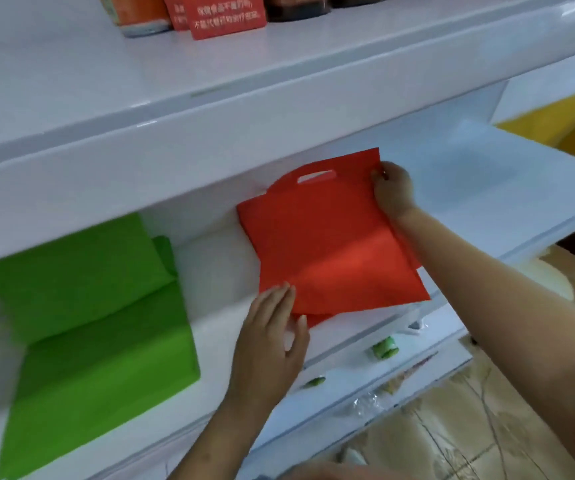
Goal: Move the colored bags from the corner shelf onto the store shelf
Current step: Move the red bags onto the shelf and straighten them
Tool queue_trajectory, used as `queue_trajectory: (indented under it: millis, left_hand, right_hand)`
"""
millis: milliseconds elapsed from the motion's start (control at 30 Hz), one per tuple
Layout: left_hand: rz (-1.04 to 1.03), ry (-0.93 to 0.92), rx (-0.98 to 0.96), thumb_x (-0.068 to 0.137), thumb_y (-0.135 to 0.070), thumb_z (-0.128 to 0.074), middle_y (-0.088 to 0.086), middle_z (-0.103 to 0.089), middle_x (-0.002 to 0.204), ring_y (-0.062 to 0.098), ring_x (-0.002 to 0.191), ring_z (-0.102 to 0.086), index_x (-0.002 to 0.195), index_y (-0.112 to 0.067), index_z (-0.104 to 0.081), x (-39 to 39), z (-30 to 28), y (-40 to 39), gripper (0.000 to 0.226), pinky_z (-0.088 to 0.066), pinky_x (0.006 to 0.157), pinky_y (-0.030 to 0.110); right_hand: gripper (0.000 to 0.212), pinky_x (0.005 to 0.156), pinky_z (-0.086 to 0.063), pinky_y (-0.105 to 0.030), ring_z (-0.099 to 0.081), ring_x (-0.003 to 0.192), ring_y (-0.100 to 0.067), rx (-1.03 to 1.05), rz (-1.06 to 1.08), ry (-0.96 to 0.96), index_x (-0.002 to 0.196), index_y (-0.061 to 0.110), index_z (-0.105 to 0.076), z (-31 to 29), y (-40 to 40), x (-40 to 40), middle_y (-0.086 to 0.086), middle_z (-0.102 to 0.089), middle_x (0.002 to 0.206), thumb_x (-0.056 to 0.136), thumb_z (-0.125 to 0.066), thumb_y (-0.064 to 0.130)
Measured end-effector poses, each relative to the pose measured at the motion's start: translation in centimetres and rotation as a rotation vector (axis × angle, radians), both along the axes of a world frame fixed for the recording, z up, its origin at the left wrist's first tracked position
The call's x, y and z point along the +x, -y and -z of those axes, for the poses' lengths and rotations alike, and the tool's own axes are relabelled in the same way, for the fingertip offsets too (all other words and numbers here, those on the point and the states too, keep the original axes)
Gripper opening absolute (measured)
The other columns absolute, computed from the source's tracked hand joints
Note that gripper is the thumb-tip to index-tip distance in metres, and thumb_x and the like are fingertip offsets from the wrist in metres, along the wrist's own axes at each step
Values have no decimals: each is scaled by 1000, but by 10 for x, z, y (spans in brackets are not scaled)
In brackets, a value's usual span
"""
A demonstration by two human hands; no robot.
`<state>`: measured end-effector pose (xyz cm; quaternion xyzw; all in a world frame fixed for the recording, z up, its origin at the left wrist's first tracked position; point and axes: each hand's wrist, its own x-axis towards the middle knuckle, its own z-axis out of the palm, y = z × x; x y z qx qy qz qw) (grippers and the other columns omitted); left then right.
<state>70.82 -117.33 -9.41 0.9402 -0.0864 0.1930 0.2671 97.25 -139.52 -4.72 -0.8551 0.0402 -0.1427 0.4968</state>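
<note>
A flat red bag (327,237) with a cut-out handle lies on the white store shelf (469,188), its handle toward the back. My right hand (393,194) pinches the bag's upper right corner. My left hand (272,337) holds its lower left corner, fingers over the fabric and thumb beside it. Folded green bags (92,327) lie on the same shelf level to the left, with one standing against the back.
The shelf above (210,74) carries an orange can (133,12), a red box (223,15) and dark jars. Lower shelves hold small green packets (385,348) and clear plastic wrap. Tiled floor shows at the lower right, a yellow wall at the far right.
</note>
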Motion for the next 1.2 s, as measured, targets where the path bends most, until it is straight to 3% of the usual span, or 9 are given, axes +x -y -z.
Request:
queue_trajectory:
  millis: [167, 267, 367, 467, 667, 833, 1000, 1133, 1200]
  left_hand:
    - [-174, 47, 148, 92, -40, -54, -5, -63, 123, 16, 114, -55, 126, -17, -67, 3, 3, 24, 43, -42, 94, 31]
    - [-222, -67, 163, 90, -52, -52, 1, -52, 136, 20, 127, -45, 135, -20, -60, 11, 6, 28, 55, -43, 105, 36]
    - [-226, -217, 126, 89, -66, -41, 9, -27, 157, 25, 146, -23, 147, -24, -46, 23, 13, 34, 72, -29, 118, 32]
    - [-229, -287, 71, 90, -71, -33, 8, -9, 165, 23, 152, -7, 153, -29, -36, 26, 15, 44, 75, -28, 119, 31]
    - [-238, -343, 75, 86, -79, -14, 0, 12, 166, 17, 151, 19, 158, -34, -18, 24, 17, 59, 85, -29, 119, 34]
    - [-269, -270, 102, 94, -71, -9, 3, 7, 167, 18, 152, 15, 157, -35, -20, 26, 26, 63, 73, -35, 114, 27]
    - [-310, -220, 182, 98, -64, 0, 11, -8, 166, 26, 153, -4, 156, -30, -26, 27, 27, 65, 72, -15, 116, 25]
    - [-313, -259, 103, 98, -61, -16, 7, -8, 167, 25, 153, -4, 155, -32, -27, 30, 28, 62, 65, -38, 112, 36]
    - [-289, -277, 39, 95, -65, -17, 6, -6, 167, 24, 153, -5, 155, -33, -28, 30, 25, 60, 68, -39, 112, 40]
  right_hand:
    - [23, 75, -38, -33, -59, 101, -37, -248, -154, -2, 108, 0, -64, 13, -7, 47, -23, -66, 107, 97, -50, 15]
    - [22, 74, -37, -33, -58, 100, -37, -275, -190, -16, 107, 1, -62, 25, -15, 55, -22, -65, 105, 96, -52, 17]
    - [24, 74, -37, -31, -58, 100, -37, -294, -209, -29, 107, 1, -60, 34, -20, 59, -23, -65, 105, 96, -54, 21]
    - [36, 87, -42, -37, -55, 108, -40, -342, -254, -91, 118, 1, -57, 37, -22, 67, -25, -59, 115, 95, -57, 29]
    - [80, 103, -36, -42, -41, 130, -43, -438, -325, -282, 152, 1, -13, 21, -27, 74, -33, -37, 142, 96, -54, 42]
    - [73, 109, -35, -47, -36, 133, -46, -643, -418, -222, 155, 19, -14, 34, -40, 49, -26, -22, 153, 96, -46, 50]
    - [72, 113, -24, -49, -13, 145, -38, -860, -427, -152, 155, 32, -5, 56, -42, 26, -12, 2, 162, 95, -31, 63]
    - [73, 115, -18, -52, -9, 146, -39, -905, -440, -194, 155, 32, 0, 50, -43, 27, -12, 5, 162, 95, -27, 64]
    - [73, 117, -10, -55, -3, 147, -40, -914, -400, -214, 155, 29, -2, 45, -48, 22, -13, 5, 162, 96, -27, 63]
